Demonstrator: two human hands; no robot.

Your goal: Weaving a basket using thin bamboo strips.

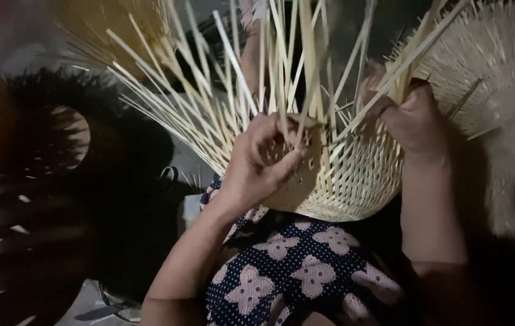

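We've got a half-woven bamboo basket (pixel 348 181) resting in our lap, on the dotted floral cloth (pixel 305 259), with loose strips (pixel 257 78) fanning up and away from us. Our left hand (pixel 263 163) is cupped over the near left side of the woven wall, fingers curled in among the strips, so that grip is pressed against the weave rather than spread. Our right hand (pixel 411 118) is up at the far right rim, pinched shut on a bunch of strips.

Looks light to us, springy more than stiff; the thin strips probably snap or splinter if bent hard. We'd hold it by the dense woven wall, not the free ends. Another pale woven piece (pixel 499 78) sits far right.
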